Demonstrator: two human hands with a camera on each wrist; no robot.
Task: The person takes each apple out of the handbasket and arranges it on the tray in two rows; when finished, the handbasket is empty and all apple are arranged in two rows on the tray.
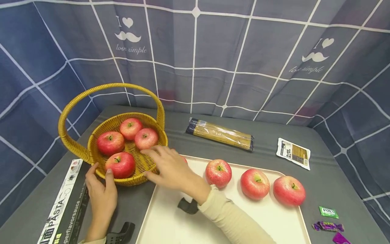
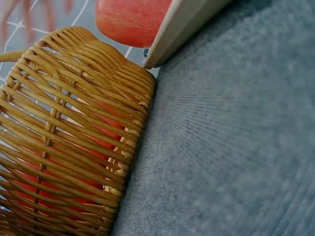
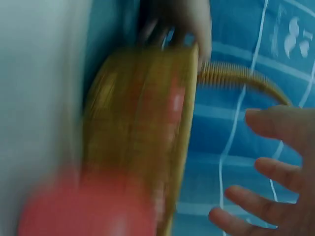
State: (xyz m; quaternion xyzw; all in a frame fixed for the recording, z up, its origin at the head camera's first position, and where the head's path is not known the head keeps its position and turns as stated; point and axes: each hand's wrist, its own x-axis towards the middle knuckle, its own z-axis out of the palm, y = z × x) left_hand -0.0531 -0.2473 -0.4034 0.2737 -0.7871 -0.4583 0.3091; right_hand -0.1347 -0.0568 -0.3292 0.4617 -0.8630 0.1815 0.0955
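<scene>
A yellow wicker basket [image 1: 163, 138] with a tall handle stands at the table's left and holds several red apples [image 1: 121, 164]. My left hand [image 1: 100, 179] grips its near rim, thumb over the edge; the left wrist view shows the basket's wall [image 2: 74, 123] close up. My right hand [image 1: 166, 166] hovers open, fingers spread, between the basket's right rim and the far left corner of the cream tray [image 1: 274, 220]. It half hides an apple [image 1: 184, 158] there. Three more apples [image 1: 218, 173] lie in a row on the tray. The blurred right wrist view shows spread fingers [image 3: 275, 172], the basket [image 3: 142, 123] and an apple [image 3: 83, 211].
A spaghetti pack [image 1: 220, 134] lies behind the tray and a small flat packet [image 1: 293, 153] sits at the right. A long pasta box [image 1: 64, 206] lies along the left front edge. Wrapped candies [image 1: 328, 212] lie at the front right. A blue checked curtain hangs behind.
</scene>
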